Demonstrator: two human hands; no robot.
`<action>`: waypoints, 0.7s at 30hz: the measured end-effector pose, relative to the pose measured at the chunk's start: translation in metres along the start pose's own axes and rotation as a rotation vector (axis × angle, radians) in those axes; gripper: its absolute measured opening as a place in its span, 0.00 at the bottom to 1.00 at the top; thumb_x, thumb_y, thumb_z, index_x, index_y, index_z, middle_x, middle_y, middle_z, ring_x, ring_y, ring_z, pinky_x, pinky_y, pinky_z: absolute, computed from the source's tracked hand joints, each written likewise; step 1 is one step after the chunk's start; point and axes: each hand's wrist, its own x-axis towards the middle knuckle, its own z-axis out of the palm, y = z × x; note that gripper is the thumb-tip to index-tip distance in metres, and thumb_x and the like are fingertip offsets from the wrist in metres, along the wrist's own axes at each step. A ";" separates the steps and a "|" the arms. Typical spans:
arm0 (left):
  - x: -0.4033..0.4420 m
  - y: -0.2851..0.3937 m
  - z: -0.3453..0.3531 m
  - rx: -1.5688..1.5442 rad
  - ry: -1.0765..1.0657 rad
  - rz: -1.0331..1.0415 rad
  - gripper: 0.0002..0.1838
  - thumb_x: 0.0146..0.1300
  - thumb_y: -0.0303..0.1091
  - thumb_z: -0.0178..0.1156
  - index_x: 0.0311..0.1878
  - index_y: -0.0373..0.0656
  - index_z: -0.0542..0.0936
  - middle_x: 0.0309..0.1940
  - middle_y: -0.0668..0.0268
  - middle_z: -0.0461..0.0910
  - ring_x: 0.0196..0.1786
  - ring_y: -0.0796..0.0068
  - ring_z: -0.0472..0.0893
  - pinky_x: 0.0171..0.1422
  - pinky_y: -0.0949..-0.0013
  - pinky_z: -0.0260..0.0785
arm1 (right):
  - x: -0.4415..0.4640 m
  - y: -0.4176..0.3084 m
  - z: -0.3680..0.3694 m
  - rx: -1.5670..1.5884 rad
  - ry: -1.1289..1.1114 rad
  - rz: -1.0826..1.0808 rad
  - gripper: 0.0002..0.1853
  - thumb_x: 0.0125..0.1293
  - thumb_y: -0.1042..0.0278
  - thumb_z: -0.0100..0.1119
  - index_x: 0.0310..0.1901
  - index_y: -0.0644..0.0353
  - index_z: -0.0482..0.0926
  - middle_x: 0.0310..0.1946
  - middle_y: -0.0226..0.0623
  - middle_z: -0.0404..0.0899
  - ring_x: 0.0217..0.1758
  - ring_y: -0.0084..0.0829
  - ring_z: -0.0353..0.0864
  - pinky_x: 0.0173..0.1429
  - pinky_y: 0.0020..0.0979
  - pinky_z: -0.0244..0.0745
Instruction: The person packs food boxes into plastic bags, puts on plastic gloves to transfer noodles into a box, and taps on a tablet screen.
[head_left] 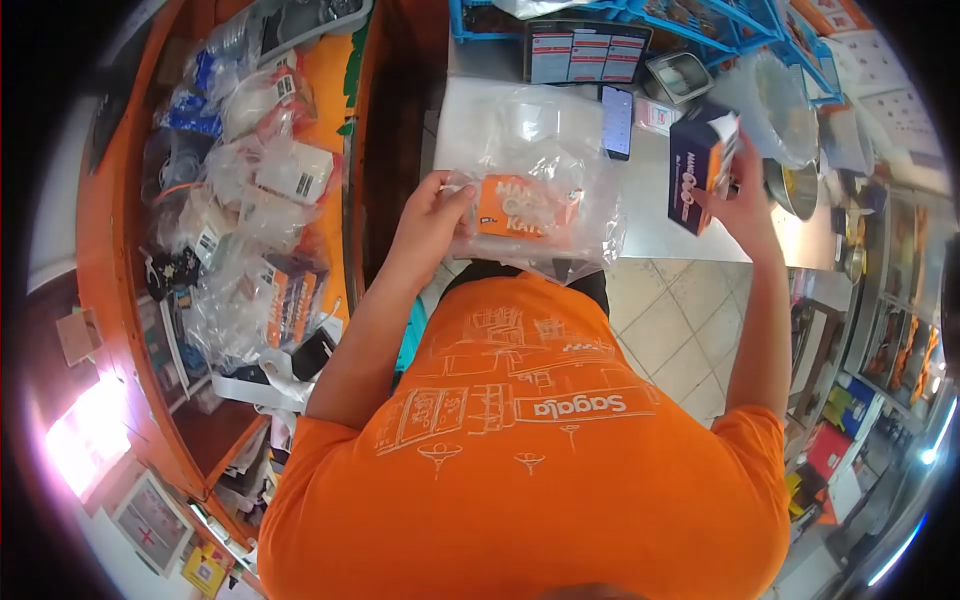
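My left hand (pixel 443 215) pinches the left edge of a clear plastic bag (pixel 535 125) at the front of the metal counter. Inside the bag lies an orange food box (pixel 525 207) with white lettering, seen through the plastic. My right hand (pixel 742 195) grips a second food box (pixel 690 165), dark purple with an orange side, and holds it tilted over the counter's right part. My right fingers wrap its orange side, and its base is hidden. A gap separates this box from the bag.
A phone (pixel 617 122), a tablet (pixel 587 55) and a metal container (pixel 680 76) are on the counter (pixel 645 215). Blue baskets (pixel 700 25) stand behind, a metal bowl (pixel 795 188) at right. Several bagged orders (pixel 290 180) fill the orange shelf to the left.
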 end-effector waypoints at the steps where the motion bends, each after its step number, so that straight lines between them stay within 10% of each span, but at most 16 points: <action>1: -0.001 -0.001 0.001 -0.014 -0.018 -0.017 0.10 0.70 0.37 0.60 0.48 0.42 0.75 0.28 0.73 0.73 0.33 0.82 0.75 0.36 0.75 0.65 | -0.008 -0.051 0.008 -0.097 0.003 -0.057 0.56 0.51 0.68 0.75 0.75 0.61 0.46 0.66 0.47 0.63 0.66 0.41 0.70 0.67 0.42 0.72; 4: 0.008 -0.011 -0.002 -0.016 -0.081 -0.081 0.08 0.74 0.35 0.53 0.47 0.41 0.74 0.26 0.71 0.74 0.30 0.83 0.75 0.35 0.77 0.68 | -0.017 -0.109 0.071 -0.097 0.029 -0.463 0.55 0.46 0.68 0.77 0.74 0.60 0.51 0.66 0.47 0.63 0.69 0.41 0.67 0.69 0.45 0.68; 7: 0.004 -0.003 0.018 -0.439 0.164 -0.080 0.08 0.75 0.36 0.51 0.46 0.42 0.75 0.23 0.72 0.72 0.26 0.84 0.72 0.30 0.76 0.65 | -0.008 -0.119 0.138 0.046 -0.412 -0.649 0.50 0.40 0.67 0.77 0.68 0.61 0.61 0.67 0.50 0.62 0.71 0.48 0.65 0.74 0.41 0.60; 12: 0.017 -0.026 0.000 -0.392 0.145 -0.089 0.08 0.74 0.36 0.52 0.50 0.44 0.73 0.19 0.76 0.62 0.16 0.87 0.58 0.19 0.78 0.48 | -0.008 -0.063 0.170 -0.263 -0.558 -0.472 0.46 0.48 0.66 0.73 0.70 0.47 0.61 0.66 0.51 0.63 0.69 0.53 0.65 0.73 0.48 0.61; 17: 0.016 -0.035 0.023 -0.282 0.023 -0.030 0.09 0.74 0.36 0.53 0.52 0.44 0.72 0.19 0.76 0.62 0.17 0.88 0.58 0.20 0.78 0.48 | -0.024 -0.063 0.190 -1.027 -0.489 -0.348 0.44 0.57 0.45 0.67 0.73 0.40 0.58 0.65 0.49 0.66 0.69 0.50 0.66 0.70 0.59 0.59; 21: 0.016 -0.020 0.019 -0.171 -0.064 0.093 0.14 0.70 0.31 0.58 0.57 0.43 0.71 0.24 0.74 0.69 0.26 0.85 0.69 0.31 0.78 0.63 | -0.028 -0.047 0.210 -0.987 -0.376 -0.288 0.42 0.60 0.39 0.63 0.73 0.44 0.61 0.63 0.51 0.67 0.67 0.52 0.68 0.70 0.57 0.60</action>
